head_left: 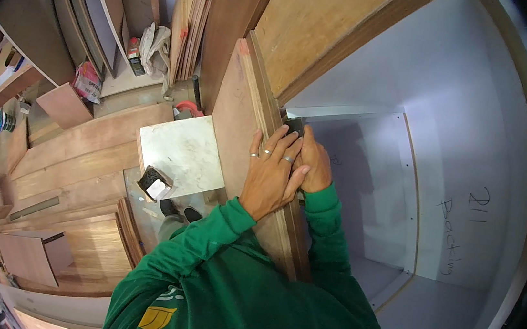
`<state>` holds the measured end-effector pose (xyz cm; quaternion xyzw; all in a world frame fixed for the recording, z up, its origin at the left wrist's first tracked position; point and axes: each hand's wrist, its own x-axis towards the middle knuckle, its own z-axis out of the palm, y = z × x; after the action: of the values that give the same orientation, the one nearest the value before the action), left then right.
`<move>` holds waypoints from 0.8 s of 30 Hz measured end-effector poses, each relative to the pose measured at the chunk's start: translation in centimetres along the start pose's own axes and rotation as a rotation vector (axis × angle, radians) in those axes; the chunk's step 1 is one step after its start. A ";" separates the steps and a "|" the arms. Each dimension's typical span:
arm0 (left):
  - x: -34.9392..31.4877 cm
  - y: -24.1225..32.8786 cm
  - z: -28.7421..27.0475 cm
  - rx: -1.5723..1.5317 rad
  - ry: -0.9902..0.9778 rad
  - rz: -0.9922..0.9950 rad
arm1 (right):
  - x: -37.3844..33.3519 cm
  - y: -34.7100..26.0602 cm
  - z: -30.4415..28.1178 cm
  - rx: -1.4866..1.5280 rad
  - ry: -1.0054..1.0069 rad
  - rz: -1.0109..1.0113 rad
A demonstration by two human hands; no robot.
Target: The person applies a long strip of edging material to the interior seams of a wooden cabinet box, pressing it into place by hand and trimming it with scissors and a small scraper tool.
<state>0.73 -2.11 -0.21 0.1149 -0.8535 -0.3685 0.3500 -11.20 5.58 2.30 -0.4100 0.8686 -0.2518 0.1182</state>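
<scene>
The sweatshirt (286,310) is green with a yellow motif (157,319). The wooden panel (234,106) is pinkish tan, the cabinet interior (446,185) bluish white.

The plywood panel (235,99) has a smooth, matt wooden face and a layered raw edge, and the dark block (294,126) on it looks matt. Smooth pale boards with a soft sheen line the cabinet interior (465,161). The green sweatshirt (246,312) is soft matt cloth, the rings (287,159) shiny metal, and the white square board (194,147) faintly glossy.
</scene>
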 end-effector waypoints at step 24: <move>0.1 -0.9 1.1 -0.055 0.077 -0.028 | 1.4 -1.2 -0.2 0.037 -0.046 0.015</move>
<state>-0.20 -2.20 -1.35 0.1312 -0.8274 -0.3920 0.3802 -11.43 3.91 3.14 -0.4071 0.8639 -0.2573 0.1476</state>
